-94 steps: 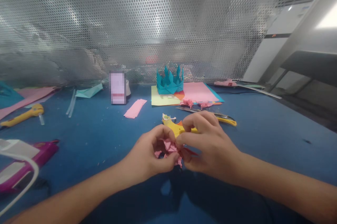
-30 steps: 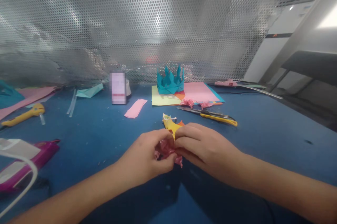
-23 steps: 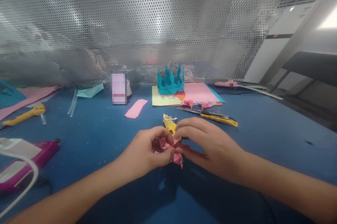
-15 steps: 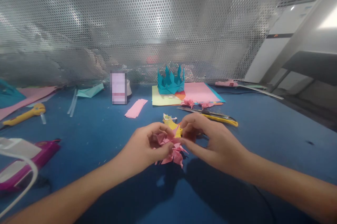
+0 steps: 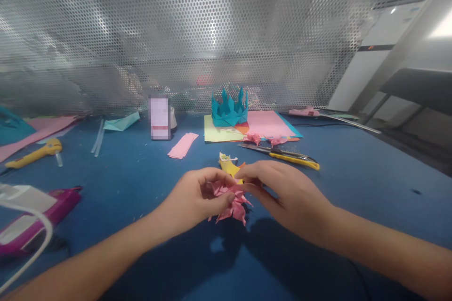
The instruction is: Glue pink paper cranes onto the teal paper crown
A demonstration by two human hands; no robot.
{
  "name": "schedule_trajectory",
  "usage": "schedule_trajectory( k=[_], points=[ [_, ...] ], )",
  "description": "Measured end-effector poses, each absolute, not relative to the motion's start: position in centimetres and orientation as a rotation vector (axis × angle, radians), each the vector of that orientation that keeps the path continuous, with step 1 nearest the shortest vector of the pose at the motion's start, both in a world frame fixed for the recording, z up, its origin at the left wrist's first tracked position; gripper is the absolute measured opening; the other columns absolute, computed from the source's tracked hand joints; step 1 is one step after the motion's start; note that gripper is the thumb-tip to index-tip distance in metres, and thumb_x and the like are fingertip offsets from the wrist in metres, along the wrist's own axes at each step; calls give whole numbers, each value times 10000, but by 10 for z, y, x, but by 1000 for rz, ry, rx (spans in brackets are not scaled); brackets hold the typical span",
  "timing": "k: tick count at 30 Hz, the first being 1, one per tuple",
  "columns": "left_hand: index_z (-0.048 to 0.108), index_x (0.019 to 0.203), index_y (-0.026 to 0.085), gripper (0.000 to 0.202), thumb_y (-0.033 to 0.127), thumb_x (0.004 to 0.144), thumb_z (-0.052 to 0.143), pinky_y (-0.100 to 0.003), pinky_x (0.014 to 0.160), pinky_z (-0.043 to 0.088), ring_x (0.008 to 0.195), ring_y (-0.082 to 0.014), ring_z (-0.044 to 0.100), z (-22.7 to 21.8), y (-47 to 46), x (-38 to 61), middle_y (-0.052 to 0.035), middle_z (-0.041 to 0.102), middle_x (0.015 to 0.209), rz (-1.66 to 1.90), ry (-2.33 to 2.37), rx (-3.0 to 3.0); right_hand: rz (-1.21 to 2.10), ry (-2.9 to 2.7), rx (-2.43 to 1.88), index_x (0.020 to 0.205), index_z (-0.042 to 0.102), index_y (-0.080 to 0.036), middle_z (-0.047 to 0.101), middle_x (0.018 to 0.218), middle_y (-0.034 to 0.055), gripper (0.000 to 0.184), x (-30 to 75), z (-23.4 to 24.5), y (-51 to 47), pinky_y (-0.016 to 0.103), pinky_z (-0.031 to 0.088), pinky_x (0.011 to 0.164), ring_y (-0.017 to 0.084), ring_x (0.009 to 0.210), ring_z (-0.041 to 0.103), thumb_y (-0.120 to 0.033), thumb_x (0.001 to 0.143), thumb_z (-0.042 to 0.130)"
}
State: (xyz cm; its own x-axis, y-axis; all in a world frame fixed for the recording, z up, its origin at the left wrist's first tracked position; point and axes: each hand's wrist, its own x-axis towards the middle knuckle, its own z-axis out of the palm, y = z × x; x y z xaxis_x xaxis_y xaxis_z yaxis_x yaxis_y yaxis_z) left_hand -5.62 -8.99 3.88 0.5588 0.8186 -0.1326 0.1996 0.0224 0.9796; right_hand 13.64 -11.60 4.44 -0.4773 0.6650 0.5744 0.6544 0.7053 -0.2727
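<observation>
Just above the blue table (image 5: 353, 183), at the centre, both hands pinch a small folded pink paper piece (image 5: 231, 202) with several points. My left hand (image 5: 196, 197) curls its fingers round the piece's left side. My right hand (image 5: 286, 192) nips the top right edge between thumb and forefinger. Directly behind the hands lies a small yellow object (image 5: 229, 166) with a scrap of white paper on it, partly hidden by my fingers.
Behind the hands are a yellow utility knife (image 5: 287, 155), a stack of coloured sheets (image 5: 257, 124) bearing a teal paper crown (image 5: 229, 108), a pink strip (image 5: 181, 145) and a blurred box (image 5: 158, 117). At left are a magenta glue gun (image 5: 38, 216) and another yellow knife (image 5: 33, 155). A perforated metal screen (image 5: 176, 32) closes the back.
Both hands have kept working the pink piece, shifting their grip. It has spread out, with more of its pointed flaps showing below my fingers than a second ago.
</observation>
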Motion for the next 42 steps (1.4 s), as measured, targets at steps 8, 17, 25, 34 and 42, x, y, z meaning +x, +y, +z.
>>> schedule_trajectory(
  k=[8, 17, 25, 34, 42],
  points=[
    [609, 878, 135, 220, 277, 718, 659, -219, 491, 422, 516, -98, 553, 35, -88, -58, 3, 616, 625, 624, 919, 1512, -55, -2292, -959, 922, 655, -153, 683, 828, 70, 205, 139, 42, -112, 279, 498, 675, 167, 744, 621, -125, 891, 454],
    [618, 875, 138, 231, 312, 726, 648, -231, 508, 423, 532, -105, 547, 35, -89, -57, -8, 607, 632, 599, 936, 1578, -176, -2336, -907, 866, 658, -141, 676, 785, 74, 234, 140, 40, -113, 282, 491, 669, 171, 722, 614, -153, 906, 428],
    [581, 854, 151, 193, 295, 739, 639, -218, 500, 416, 535, -99, 543, 32, -88, -58, 7, 591, 630, 619, 915, 1597, -182, -2386, -940, 829, 641, -149, 643, 768, 70, 251, 140, 38, -114, 279, 453, 645, 168, 699, 572, -132, 909, 404],
    [551, 827, 161, 153, 259, 744, 635, -201, 507, 405, 552, -85, 541, 30, -89, -58, 26, 574, 645, 650, 930, 1612, -231, -2427, -895, 766, 624, -161, 592, 723, 47, 240, 139, 46, -114, 300, 404, 661, 166, 695, 486, -155, 906, 429],
    [537, 818, 148, 166, 270, 755, 630, -197, 509, 410, 533, -71, 527, 34, -92, -57, 26, 578, 637, 618, 890, 1554, -265, -2455, -854, 692, 595, -146, 574, 712, 45, 217, 136, 48, -113, 289, 399, 656, 156, 675, 464, -143, 877, 481]
  ],
)
